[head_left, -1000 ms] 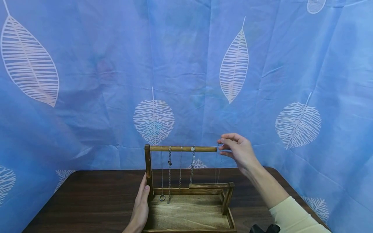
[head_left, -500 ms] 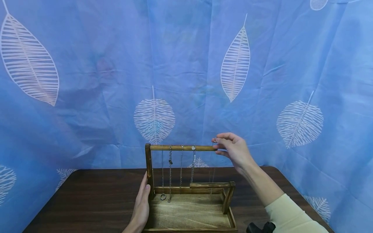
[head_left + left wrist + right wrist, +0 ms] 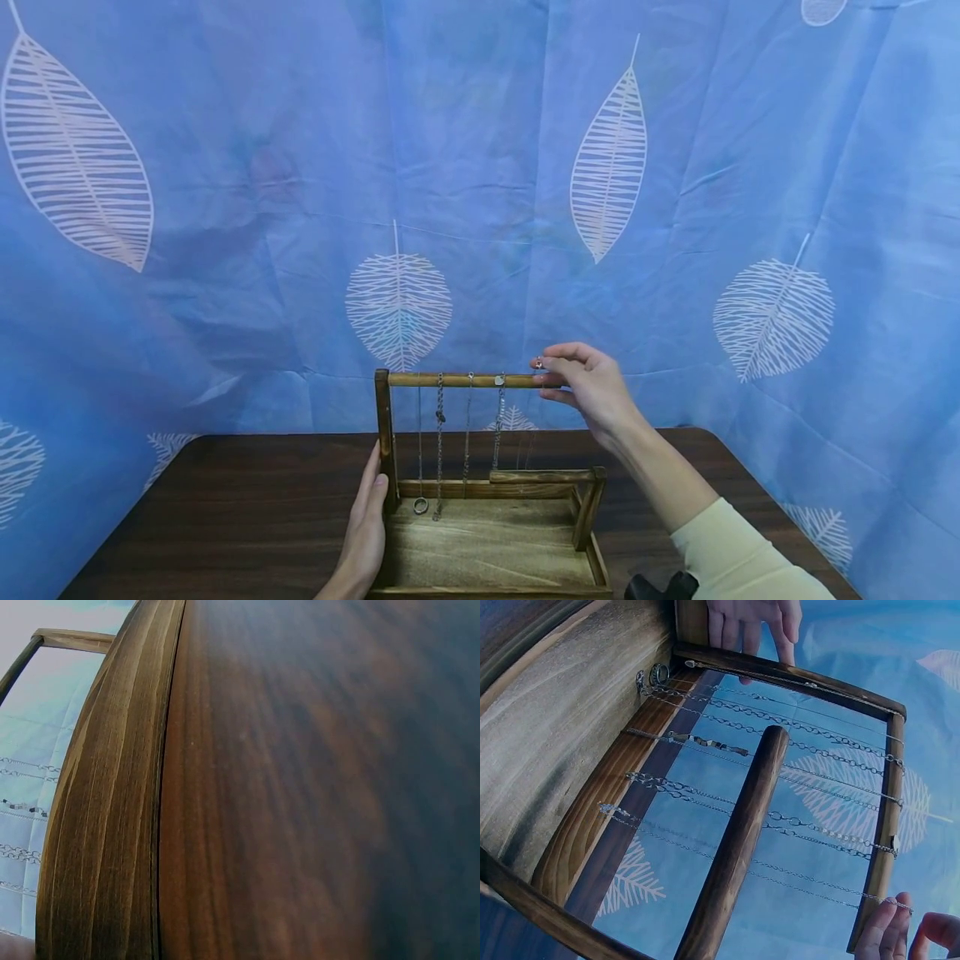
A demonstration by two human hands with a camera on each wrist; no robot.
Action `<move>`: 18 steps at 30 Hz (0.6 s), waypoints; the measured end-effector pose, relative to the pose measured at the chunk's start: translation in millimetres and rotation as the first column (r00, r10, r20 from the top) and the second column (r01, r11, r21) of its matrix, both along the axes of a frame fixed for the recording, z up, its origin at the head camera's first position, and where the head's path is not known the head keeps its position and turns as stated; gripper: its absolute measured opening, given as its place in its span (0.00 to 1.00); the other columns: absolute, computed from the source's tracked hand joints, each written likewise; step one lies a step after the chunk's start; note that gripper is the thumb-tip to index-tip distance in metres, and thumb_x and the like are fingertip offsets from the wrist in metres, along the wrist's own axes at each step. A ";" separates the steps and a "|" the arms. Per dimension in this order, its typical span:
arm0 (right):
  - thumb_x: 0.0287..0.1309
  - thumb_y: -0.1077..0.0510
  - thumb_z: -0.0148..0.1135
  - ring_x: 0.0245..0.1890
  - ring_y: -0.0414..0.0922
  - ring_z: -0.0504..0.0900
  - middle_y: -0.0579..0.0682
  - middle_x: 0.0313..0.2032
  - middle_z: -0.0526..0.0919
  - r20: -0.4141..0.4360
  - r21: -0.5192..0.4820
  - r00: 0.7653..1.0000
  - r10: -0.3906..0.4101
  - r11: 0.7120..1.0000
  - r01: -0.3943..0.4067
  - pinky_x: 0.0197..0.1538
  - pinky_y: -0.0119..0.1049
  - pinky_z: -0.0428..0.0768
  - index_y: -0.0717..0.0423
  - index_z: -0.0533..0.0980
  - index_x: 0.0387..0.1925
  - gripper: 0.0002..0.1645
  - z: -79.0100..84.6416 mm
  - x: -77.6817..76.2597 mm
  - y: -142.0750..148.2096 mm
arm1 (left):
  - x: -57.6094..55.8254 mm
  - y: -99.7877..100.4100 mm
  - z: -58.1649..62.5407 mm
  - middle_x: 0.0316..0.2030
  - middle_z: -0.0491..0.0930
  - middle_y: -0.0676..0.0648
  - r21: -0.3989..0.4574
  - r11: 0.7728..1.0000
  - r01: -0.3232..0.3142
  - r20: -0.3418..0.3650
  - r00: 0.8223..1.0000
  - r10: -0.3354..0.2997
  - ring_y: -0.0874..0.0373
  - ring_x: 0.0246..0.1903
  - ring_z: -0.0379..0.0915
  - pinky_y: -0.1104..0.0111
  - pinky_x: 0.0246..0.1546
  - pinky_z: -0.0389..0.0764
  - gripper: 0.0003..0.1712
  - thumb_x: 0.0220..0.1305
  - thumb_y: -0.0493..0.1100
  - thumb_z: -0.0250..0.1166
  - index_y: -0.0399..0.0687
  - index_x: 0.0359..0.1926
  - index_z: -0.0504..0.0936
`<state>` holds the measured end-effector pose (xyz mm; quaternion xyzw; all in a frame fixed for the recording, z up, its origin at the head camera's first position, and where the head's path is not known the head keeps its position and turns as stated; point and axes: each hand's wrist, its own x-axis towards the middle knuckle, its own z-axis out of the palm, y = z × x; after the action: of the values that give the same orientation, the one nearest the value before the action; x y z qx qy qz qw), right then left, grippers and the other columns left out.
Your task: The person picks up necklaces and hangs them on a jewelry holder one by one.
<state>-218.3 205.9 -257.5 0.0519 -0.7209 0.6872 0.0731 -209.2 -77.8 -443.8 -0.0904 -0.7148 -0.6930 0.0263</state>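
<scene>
A wooden jewelry stand (image 3: 480, 550) has a tall upper bar and a shorter lower bar over a shallow tray. My left hand (image 3: 365, 525) holds its left post low down, thumb toward the front and fingers along the outer side. At the free right end of the upper bar, my right hand (image 3: 588, 387) pinches a thin silver necklace (image 3: 825, 885) by its upper end. A small shiny piece (image 3: 538, 363) shows at those fingertips. The chain hangs down in two fine strands, with a small pendant (image 3: 609, 809) at the bottom.
Several silver necklaces hang along the upper bar (image 3: 457, 381), including one with a ring pendant (image 3: 421, 506). The lower bar (image 3: 540, 477) juts leftward from its right post. The stand sits on a dark wooden table (image 3: 247, 500) before a blue leaf-print cloth (image 3: 480, 167).
My right hand has moved left with the necklace, from just beyond the upper bar's right end to over it. The left hand stays at the left post.
</scene>
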 end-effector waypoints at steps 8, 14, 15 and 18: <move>0.72 0.63 0.57 0.43 0.47 0.86 0.61 0.50 0.83 0.007 -0.018 1.000 -0.002 1.000 0.002 0.53 0.46 0.82 0.67 0.74 0.53 0.13 -3.7 1.2 -1.5 | -0.3 0.0 0.0 0.80 0.33 0.42 0.004 1.000 -0.002 -0.009 1.000 0.002 0.38 0.76 0.26 0.34 0.68 0.36 0.34 0.83 0.55 0.34 0.53 0.82 0.36; 0.71 0.63 0.59 0.44 0.47 0.86 0.59 0.48 0.85 0.004 -0.032 1.000 0.001 0.999 -0.001 0.52 0.45 0.83 0.68 0.74 0.52 0.13 -11.8 6.3 -1.4 | 0.5 0.3 -0.4 0.80 0.33 0.42 0.007 1.000 -0.002 -0.021 1.000 0.002 0.38 0.76 0.26 0.34 0.69 0.36 0.34 0.84 0.54 0.34 0.52 0.82 0.37; 0.71 0.63 0.59 0.45 0.48 0.86 0.59 0.48 0.85 -0.001 -0.032 1.000 0.003 0.999 -0.003 0.52 0.44 0.83 0.68 0.74 0.52 0.14 -13.3 7.6 -1.1 | 0.6 0.4 -0.5 0.80 0.33 0.42 0.009 1.000 -0.001 -0.021 1.000 0.001 0.38 0.76 0.26 0.34 0.69 0.36 0.34 0.84 0.54 0.34 0.52 0.82 0.37; 0.71 0.62 0.59 0.50 0.52 0.85 0.59 0.48 0.85 -0.007 -0.024 1.000 0.003 1.000 -0.003 0.53 0.43 0.83 0.69 0.74 0.52 0.15 -18.8 10.3 -0.2 | 1.0 0.5 -0.7 0.80 0.33 0.42 0.013 1.000 -0.001 -0.020 1.000 0.001 0.38 0.76 0.26 0.34 0.69 0.36 0.34 0.84 0.54 0.34 0.52 0.81 0.36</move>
<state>-208.0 205.7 -276.3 0.0544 -0.7121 0.6959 0.0751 -208.3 -77.3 -444.4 -0.0968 -0.7099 -0.6967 0.0342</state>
